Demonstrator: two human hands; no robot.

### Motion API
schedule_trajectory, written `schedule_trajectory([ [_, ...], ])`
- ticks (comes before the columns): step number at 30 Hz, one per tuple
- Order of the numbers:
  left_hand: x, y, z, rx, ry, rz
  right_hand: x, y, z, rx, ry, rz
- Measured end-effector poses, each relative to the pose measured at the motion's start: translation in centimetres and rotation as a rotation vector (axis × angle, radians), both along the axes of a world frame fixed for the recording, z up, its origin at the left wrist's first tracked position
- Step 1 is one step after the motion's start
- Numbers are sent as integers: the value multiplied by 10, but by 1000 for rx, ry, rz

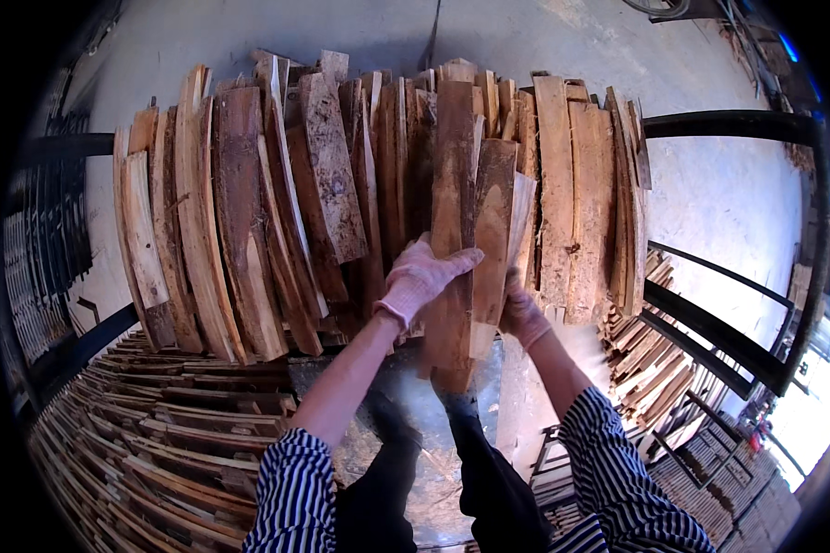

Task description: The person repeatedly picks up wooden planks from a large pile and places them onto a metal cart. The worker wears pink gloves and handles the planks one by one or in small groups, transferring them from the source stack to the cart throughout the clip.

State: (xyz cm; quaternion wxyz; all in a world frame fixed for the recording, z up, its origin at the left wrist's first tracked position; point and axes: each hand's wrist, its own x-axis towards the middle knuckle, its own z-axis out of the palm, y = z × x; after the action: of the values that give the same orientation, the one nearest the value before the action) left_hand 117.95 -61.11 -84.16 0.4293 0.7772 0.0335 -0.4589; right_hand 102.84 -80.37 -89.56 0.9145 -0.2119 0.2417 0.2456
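Note:
Between my two hands is a small bundle of rough wooden boards, standing on end and tilted over the front of a wide row of similar boards. My left hand, in a pale knit glove, presses on the bundle's left side with its thumb across the face of the nearest board. On the other side my right hand, also gloved, grips the right edge; its fingers are partly hidden behind the wood. A shorter board with a lighter grain patch and a pale strip lie against the bundle's right.
The row of boards rests in a black metal frame. Below left are stacked thin slats; more slats lie at right. A metal sheet is under my legs. Pale concrete floor stretches behind.

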Motion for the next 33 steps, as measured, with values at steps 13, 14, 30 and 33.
schedule_trajectory([
  [13, -154, 133, 186, -385, 670, 546, -124, 143, 226, -16, 419, -60],
  [14, -169, 141, 205, -341, 645, 565, -127, 145, 249, -34, 443, -14],
  [30, -247, 173, 628, -578, -281, 1278, -19, 165, 615, -364, -328, 661],
  [33, -266, 188, 698, -633, -374, 1373, 13, 199, 685, -328, -586, 729],
])
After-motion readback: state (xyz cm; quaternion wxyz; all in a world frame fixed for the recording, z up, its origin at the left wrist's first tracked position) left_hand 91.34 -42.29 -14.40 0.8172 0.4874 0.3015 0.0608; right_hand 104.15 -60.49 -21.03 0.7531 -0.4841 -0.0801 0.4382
